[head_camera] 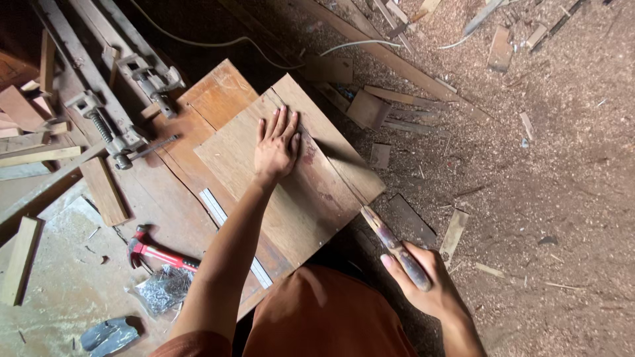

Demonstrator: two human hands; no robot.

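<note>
The left hand (276, 144) lies flat, fingers spread, on one wooden board (291, 168) at frame centre. The right hand (423, 281), lower right, is closed around one worn tool handle (395, 247) touching the board's edge. One red hammer (159, 252) and one metal ruler (231, 231) lie lower left.

Tool (395, 246) lower end hidden inside right hand (423, 281); metal ruler (218, 210) middle hidden under left forearm.

Workbench (165, 192): board (291, 172), hammer (155, 251), clamps (126, 106)
</note>
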